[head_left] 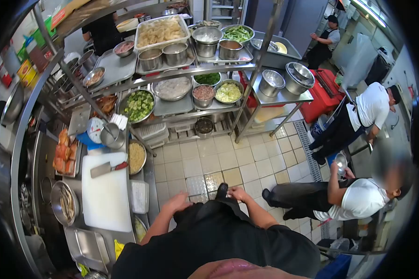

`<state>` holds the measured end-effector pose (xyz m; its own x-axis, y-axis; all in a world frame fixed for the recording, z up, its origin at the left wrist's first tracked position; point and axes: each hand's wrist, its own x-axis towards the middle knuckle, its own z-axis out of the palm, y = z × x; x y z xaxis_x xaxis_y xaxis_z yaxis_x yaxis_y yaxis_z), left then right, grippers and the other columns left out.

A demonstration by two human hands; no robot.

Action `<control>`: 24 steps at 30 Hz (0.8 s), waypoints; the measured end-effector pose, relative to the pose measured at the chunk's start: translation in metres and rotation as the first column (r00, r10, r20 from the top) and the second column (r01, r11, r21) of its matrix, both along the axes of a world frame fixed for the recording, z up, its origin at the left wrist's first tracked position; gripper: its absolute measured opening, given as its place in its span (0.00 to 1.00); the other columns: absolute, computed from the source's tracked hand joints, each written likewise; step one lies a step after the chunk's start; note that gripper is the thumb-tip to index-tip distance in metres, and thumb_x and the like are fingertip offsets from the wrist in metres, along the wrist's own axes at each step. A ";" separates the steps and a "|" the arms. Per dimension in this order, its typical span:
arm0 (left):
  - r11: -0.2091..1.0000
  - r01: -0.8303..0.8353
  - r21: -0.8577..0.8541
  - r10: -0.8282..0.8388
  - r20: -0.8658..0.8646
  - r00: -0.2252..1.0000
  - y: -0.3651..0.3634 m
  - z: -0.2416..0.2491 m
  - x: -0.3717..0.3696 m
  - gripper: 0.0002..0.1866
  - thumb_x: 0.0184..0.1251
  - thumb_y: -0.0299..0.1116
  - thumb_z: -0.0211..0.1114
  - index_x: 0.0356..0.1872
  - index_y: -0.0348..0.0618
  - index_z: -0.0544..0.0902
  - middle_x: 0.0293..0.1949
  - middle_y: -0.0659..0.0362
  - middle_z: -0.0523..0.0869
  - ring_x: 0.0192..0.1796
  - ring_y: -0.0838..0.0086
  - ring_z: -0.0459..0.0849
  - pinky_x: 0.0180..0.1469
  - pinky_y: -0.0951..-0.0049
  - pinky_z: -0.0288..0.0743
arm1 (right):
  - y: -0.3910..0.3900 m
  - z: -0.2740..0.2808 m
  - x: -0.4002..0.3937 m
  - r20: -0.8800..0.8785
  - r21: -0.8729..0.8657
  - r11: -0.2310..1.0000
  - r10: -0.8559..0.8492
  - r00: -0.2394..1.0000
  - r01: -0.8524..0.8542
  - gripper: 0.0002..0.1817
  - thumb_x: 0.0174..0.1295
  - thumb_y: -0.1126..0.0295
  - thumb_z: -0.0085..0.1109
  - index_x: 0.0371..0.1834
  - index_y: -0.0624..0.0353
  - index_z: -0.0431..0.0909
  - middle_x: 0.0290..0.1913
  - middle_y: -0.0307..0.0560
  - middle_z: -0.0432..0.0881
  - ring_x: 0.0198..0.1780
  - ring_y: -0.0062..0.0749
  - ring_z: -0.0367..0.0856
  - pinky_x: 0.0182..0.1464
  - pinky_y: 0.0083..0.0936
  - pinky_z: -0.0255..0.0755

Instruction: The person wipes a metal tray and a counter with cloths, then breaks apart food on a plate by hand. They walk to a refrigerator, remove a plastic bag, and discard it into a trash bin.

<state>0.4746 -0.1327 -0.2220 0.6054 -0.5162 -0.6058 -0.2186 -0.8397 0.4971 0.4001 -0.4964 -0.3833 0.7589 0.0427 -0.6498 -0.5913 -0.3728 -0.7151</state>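
Note:
My left hand (178, 203) hangs in front of my dark apron, empty, with its fingers stretched out. Also empty, my right hand (238, 194) is held low over the tiled floor, its fingers loosely apart. Neither hand touches any kitchenware. To the left of my left hand, a white cutting board (106, 200) lies on the steel counter. A cleaver (108, 169) with a red handle rests flat near the board's far end. Between board and hand stands a whitish block-shaped container (140, 197).
Roast meat (66, 156) lies on a tray at the left. Steel shelves ahead hold bowls of chopped greens (139, 104) and a white tub (161, 35). To my right, one co-worker (354, 195) holds a metal bowl (341, 163); another (358, 116) bends beyond.

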 end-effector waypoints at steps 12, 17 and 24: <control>0.974 -0.221 0.043 0.215 0.108 0.971 -0.038 -0.002 0.098 0.34 0.60 0.46 0.65 0.64 0.34 0.71 0.63 0.41 0.74 0.66 0.51 0.71 0.68 0.61 0.65 | -0.148 -0.080 -0.011 -0.586 -0.127 0.992 -0.066 0.808 -0.012 0.26 0.48 0.65 0.68 0.54 0.47 0.80 0.45 0.41 0.84 0.45 0.38 0.84 0.35 0.40 0.81; 0.975 -0.221 -0.012 0.222 0.091 0.971 -0.088 0.019 0.129 0.33 0.61 0.46 0.64 0.64 0.35 0.72 0.64 0.42 0.74 0.66 0.52 0.71 0.68 0.61 0.65 | -0.189 -0.158 0.068 0.009 -0.532 0.395 0.887 0.462 -0.748 0.23 0.46 0.63 0.67 0.50 0.49 0.82 0.44 0.51 0.85 0.45 0.47 0.84 0.44 0.40 0.79; 0.983 -0.182 0.015 0.182 -0.031 0.983 -0.100 0.030 0.168 0.32 0.60 0.43 0.65 0.62 0.35 0.73 0.61 0.44 0.77 0.64 0.52 0.74 0.67 0.62 0.66 | -0.171 -0.068 0.237 0.236 -0.405 0.869 0.400 0.886 -0.284 0.11 0.53 0.61 0.62 0.37 0.52 0.83 0.31 0.46 0.85 0.33 0.39 0.84 0.38 0.35 0.77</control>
